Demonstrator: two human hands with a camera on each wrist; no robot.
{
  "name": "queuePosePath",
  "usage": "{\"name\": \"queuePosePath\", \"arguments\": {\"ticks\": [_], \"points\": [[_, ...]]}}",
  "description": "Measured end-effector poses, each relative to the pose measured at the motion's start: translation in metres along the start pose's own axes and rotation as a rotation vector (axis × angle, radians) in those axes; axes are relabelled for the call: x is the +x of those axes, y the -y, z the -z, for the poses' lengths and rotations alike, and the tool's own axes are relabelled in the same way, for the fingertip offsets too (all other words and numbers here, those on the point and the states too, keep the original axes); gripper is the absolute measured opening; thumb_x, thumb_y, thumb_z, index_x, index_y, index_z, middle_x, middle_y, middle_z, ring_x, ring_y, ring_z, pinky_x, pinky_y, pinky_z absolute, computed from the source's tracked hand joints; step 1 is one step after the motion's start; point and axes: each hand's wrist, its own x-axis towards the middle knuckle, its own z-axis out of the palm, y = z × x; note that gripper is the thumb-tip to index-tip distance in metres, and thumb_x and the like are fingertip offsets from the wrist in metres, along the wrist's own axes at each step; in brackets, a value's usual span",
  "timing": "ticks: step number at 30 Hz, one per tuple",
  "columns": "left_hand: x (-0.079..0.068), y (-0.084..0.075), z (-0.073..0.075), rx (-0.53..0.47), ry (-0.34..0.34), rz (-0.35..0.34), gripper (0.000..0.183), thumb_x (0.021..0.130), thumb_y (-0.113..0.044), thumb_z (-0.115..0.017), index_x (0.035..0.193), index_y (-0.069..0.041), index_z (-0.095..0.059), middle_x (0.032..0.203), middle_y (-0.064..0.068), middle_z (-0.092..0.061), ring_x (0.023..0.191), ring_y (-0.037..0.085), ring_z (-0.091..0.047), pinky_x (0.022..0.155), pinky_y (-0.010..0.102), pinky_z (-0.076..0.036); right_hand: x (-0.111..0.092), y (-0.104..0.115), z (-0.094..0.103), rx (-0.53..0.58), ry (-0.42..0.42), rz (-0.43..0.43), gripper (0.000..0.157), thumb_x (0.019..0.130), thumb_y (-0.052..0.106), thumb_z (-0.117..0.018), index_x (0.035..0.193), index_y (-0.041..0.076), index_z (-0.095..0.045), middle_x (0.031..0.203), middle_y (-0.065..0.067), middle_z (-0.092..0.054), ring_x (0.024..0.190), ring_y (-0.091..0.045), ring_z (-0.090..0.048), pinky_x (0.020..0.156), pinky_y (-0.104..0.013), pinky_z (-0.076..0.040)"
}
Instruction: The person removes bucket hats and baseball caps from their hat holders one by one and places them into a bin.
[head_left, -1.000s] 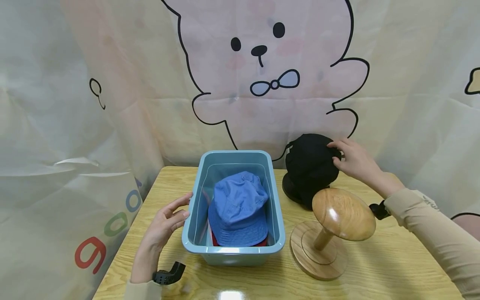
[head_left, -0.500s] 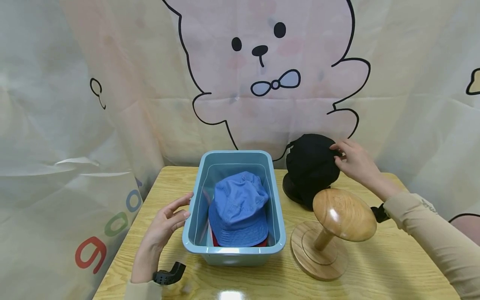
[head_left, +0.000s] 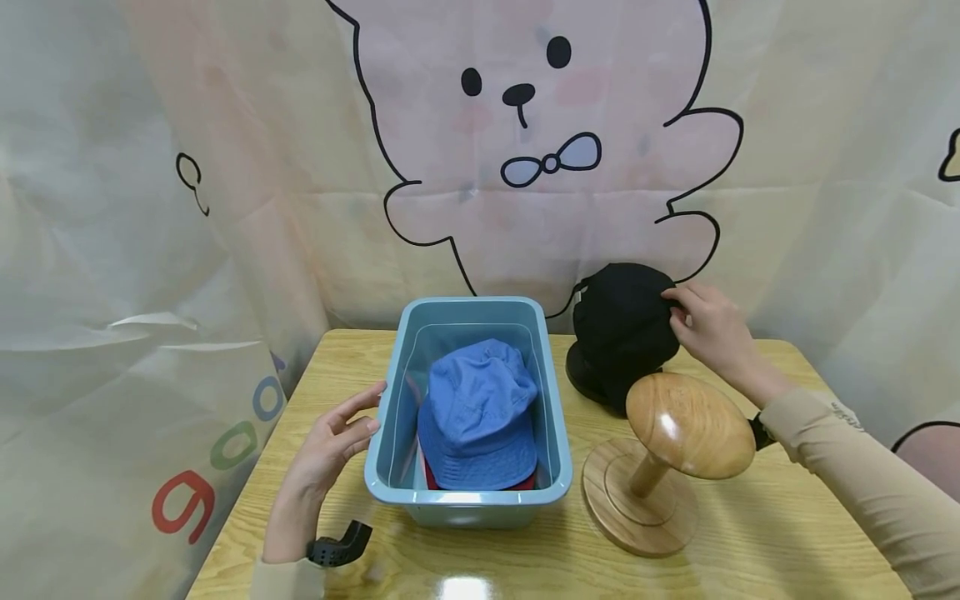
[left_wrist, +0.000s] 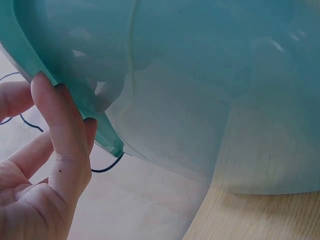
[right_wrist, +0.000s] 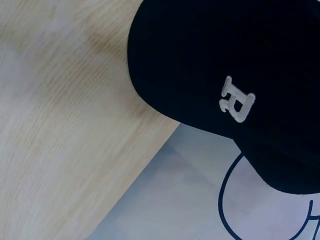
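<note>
In the head view, a black cap (head_left: 624, 321) is at the back right of the table. My right hand (head_left: 711, 323) is at the cap's upper right side, with thumb and index finger pinching its edge. The right wrist view shows the cap (right_wrist: 200, 60) close up with a pale letter R; the hand is out of that view. A blue bin (head_left: 557, 417) stands mid-table with a blue bucket hat (head_left: 480, 417) inside, over something red. My left hand (head_left: 330, 442) touches the bin's left rim with relaxed fingers. In the left wrist view, its fingertips (left_wrist: 41, 80) lie along the rim.
A wooden hat stand (head_left: 690, 425) with a round base is in front of the black cap, beside my right forearm. The wooden table (head_left: 757, 533) reaches back to a printed cloth backdrop (head_left: 360, 267) with a cartoon bear.
My right hand has shifted slightly right, and its thumb and index finger have drawn closer together at the cap's edge. The left hand, bin and hat stand hold their places.
</note>
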Motion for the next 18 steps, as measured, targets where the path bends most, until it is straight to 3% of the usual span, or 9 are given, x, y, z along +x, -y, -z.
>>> {"name": "queuePosePath", "arguments": {"ticks": [10,18], "points": [[-0.0003,0.0000,-0.0002,-0.004,-0.004,0.001,0.054,0.095,-0.004,-0.054,0.146,0.001,-0.037,0.123,-0.001,-0.052,0.096,0.009,-0.067,0.086,0.027,-0.055,0.0033,-0.0020,0.0041,-0.028,-0.016,0.100,0.023,0.076,-0.013,-0.064,0.097,-0.006,-0.064,0.090,-0.019,-0.063,0.079,-0.033,-0.056,0.066,-0.045,-0.047],[-0.0006,-0.0001,-0.0003,-0.007,-0.007,0.006,0.054,0.095,-0.005,-0.055,0.145,0.001,-0.037,0.122,-0.002,-0.052,0.095,0.008,-0.068,0.085,0.027,-0.055,0.0095,0.0011,0.0072,-0.044,-0.069,0.170,0.024,0.077,-0.013,-0.063,0.101,-0.008,-0.066,0.088,-0.020,-0.061,0.078,-0.035,-0.057,0.065,-0.046,-0.048]]}}
